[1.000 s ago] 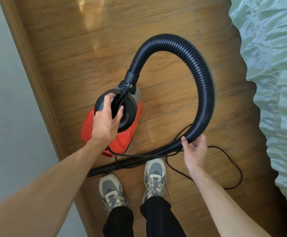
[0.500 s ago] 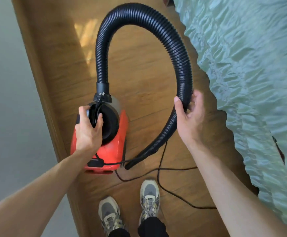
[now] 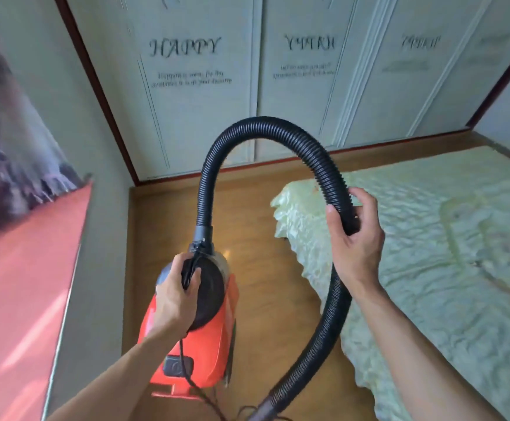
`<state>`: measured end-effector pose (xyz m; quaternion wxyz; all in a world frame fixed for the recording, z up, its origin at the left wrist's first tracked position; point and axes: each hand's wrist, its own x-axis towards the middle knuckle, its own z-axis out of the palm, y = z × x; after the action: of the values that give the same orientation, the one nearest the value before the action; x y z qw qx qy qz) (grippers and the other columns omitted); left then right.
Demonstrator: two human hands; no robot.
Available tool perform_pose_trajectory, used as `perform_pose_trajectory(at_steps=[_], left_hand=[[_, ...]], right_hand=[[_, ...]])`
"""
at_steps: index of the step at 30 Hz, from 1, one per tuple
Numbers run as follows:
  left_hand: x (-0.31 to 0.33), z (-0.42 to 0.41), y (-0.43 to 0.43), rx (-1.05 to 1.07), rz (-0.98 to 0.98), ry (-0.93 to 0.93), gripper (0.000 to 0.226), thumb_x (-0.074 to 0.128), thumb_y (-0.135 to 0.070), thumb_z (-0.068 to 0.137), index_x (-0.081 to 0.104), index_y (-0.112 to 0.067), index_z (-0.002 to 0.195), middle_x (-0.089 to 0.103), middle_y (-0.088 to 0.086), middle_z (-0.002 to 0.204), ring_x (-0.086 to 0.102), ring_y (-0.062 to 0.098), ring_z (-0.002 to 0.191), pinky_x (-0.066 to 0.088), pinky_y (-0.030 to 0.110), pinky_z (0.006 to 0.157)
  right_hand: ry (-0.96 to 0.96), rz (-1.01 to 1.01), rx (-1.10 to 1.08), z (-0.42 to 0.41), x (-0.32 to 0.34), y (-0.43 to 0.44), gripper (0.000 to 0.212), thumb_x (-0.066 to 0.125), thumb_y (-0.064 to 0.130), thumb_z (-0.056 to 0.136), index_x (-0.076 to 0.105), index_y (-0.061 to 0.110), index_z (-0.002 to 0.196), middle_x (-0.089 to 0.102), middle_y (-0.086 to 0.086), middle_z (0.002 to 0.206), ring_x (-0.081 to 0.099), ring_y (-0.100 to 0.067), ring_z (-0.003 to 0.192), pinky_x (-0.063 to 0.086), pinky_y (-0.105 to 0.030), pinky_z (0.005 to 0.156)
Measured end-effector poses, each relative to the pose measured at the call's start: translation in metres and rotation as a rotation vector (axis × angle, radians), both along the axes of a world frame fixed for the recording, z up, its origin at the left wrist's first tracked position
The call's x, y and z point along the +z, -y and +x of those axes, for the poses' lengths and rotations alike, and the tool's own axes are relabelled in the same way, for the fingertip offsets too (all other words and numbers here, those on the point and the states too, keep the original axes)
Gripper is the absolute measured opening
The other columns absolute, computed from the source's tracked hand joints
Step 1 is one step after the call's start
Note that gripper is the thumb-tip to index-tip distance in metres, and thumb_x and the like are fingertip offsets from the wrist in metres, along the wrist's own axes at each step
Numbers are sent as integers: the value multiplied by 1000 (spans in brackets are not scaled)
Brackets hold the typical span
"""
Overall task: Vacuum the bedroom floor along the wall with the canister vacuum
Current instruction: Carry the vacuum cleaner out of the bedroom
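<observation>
Head view, task's thing: the red plastic canister vacuum with a black round top [image 3: 199,338] is seen held up over the brown wooden plank floor [image 3: 262,247], in the strip between the pale wall [image 3: 101,268] and the bed under a pale green quilted cover [image 3: 430,253].
Left hand [image 3: 174,302]: closed around the black carry handle on the canister top.
Right hand [image 3: 354,238]: wrapped around the black ribbed flexible hose [image 3: 265,124], which arches up from the canister neck and hangs down past the wrist.
Handling: the canister is judged rigid and moderately heavy, best carried by its handle; the hose is judged light, springy and prone to swinging, so it is best gripped near its lower end.
Writing: "HAPPY" is read on the pale wardrobe door panels [image 3: 186,86]; the smaller lines beneath are too blurred.
Brand: none can be read on the vacuum.
</observation>
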<state>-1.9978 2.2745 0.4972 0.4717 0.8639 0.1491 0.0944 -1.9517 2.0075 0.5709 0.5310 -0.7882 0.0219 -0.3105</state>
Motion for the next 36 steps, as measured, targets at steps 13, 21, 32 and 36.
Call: perform_pose_trajectory(at_steps=[13,21,32,36], left_hand=[[273,87,19,-66,139,259,23,55,-17,96,60,-24,117,71,6,107,63,30,97,44,30,78],[317,128,1,-81,125,305,21,55,-12,96,61,-18,115,70,5,105,55,22,85,38,26,77],[307,245,-70,-68,11,166,28,57,-21,96,50,-16,122,66,17,111,58,39,102,48,41,89],[309,293,-96,-70,20,147,30,57,-24,95,43,-13,120,65,20,111,58,41,99,46,41,83]], right_hand=[[226,129,-7,43,245,21,26,68,25,94,52,24,114,65,-5,74,57,-4,58,39,-9,50],[236,102,-20,81,294,13,25,68,31,93,53,31,113,62,-1,69,57,-17,55,46,-29,49],[187,72,-59,187,291,-62,27,70,31,92,56,26,115,63,-5,70,56,-17,55,43,-19,47],[189,109,-80,231,297,-93,26,70,30,92,55,28,113,64,-7,71,57,-19,56,44,-21,48]])
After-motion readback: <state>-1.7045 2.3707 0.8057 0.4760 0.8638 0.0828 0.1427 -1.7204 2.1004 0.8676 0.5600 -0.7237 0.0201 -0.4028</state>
